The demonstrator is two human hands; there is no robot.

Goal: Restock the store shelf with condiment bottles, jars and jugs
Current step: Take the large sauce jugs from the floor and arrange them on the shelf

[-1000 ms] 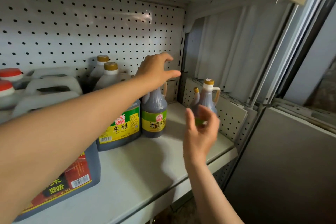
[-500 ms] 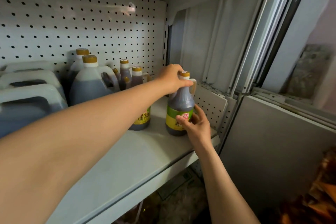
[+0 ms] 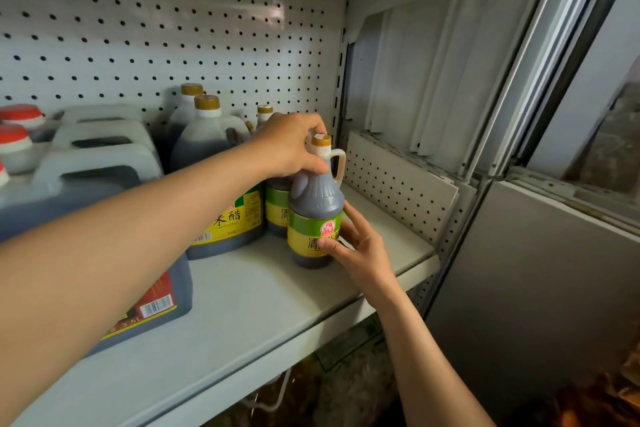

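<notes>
between both hands (image 3: 291, 146) (image 3: 360, 246) stands the bottle (image 3: 316, 204), neck and label gripped.

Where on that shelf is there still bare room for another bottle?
Bare grey shelf lies in front of the small green-labelled vinegar bottle, and to its right up to the leaning perforated panel. The left and back are crowded with large jugs.

Dim, even light — a soft glare spot on the white perforated metal back panel (image 3: 277, 7); wide-angle bending at edges, the near bare forearm (image 3: 86, 270) slightly blurred.
</notes>
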